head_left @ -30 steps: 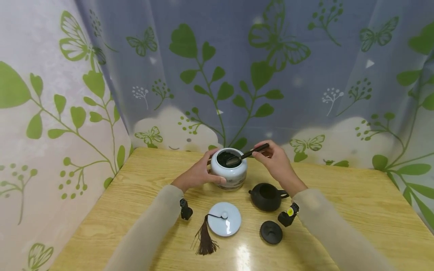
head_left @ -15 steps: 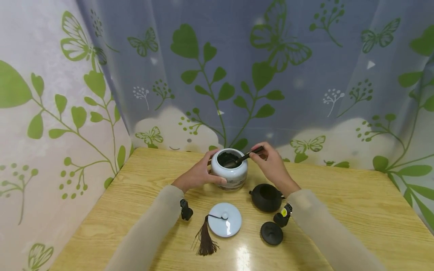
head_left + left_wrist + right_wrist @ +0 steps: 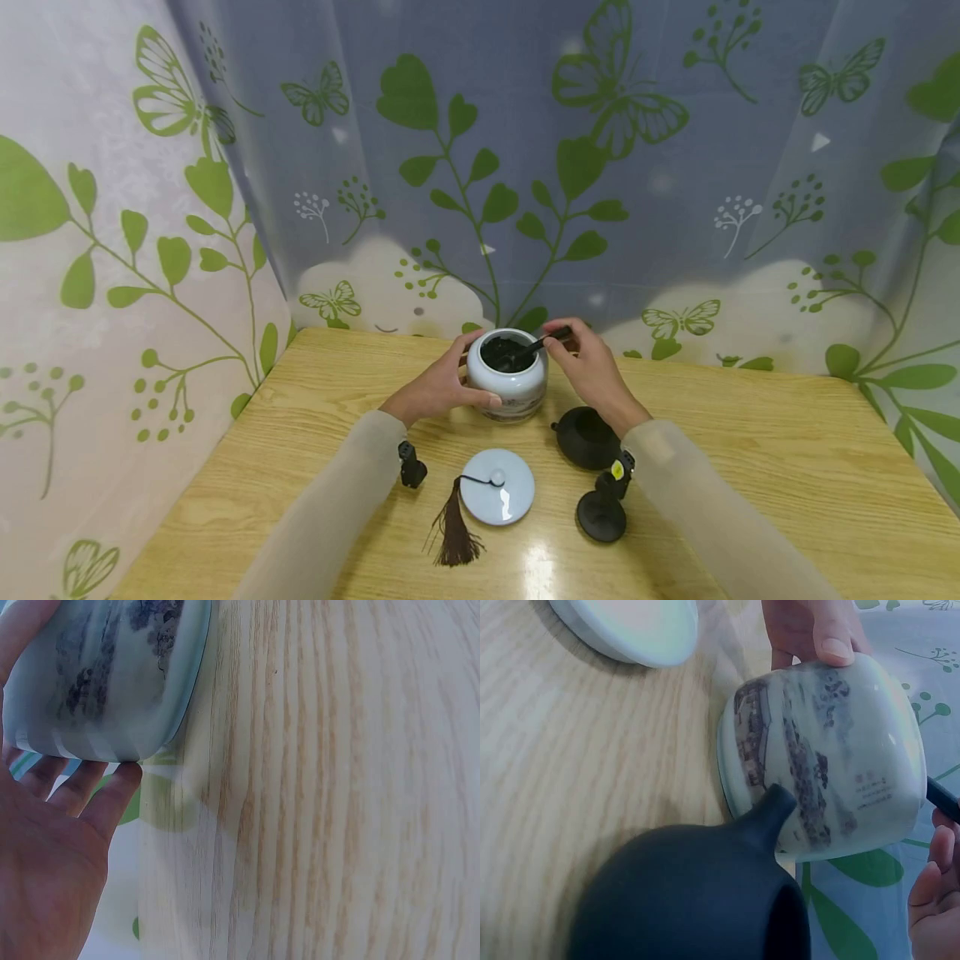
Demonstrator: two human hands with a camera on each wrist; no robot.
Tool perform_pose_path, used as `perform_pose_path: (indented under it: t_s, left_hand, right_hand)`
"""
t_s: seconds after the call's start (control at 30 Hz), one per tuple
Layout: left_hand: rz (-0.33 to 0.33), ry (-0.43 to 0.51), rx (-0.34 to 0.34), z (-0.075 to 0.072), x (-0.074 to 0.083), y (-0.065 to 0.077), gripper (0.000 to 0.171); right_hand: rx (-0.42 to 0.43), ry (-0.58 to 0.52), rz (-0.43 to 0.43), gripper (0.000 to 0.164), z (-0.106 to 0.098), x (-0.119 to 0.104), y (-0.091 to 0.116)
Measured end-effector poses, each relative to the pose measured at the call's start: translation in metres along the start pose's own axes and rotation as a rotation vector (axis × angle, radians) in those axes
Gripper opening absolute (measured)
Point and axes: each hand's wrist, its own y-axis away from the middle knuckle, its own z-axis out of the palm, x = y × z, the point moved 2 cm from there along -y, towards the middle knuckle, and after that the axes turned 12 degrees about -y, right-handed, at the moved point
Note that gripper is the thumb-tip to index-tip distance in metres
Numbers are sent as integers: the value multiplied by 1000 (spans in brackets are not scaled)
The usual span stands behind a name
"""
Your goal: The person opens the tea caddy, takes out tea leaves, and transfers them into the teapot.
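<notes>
Head view: compared with a second ago, we see the right hand (image 3: 594, 371), pinching a slender black-handled scoop (image 3: 536, 346), nearer the round white glazed jar (image 3: 512, 385), the scoop's head lower among dark contents (image 3: 497, 350), which we judge to be digging in, while the left hand (image 3: 441, 385) grips the jar on the yellowish wooden table (image 3: 337, 375).

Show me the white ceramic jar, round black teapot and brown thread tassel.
White ceramic jar (image 3: 516, 387): head view, front wall.
Round black teapot (image 3: 684, 892): right wrist view, body.
Brown thread tassel (image 3: 456, 532): head view, middle strands.

Head view from above, forward and down; wrist views low and close, the jar (image 3: 513, 388) common to all.
</notes>
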Motion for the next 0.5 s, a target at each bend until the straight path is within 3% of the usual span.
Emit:
perform_pose_path:
  t_s: [0.5]
  left_hand:
    - [-4, 7, -5, -1, 2, 2, 119]
  right_hand:
    - [-85, 67, -125, 35, -2, -5, -16]
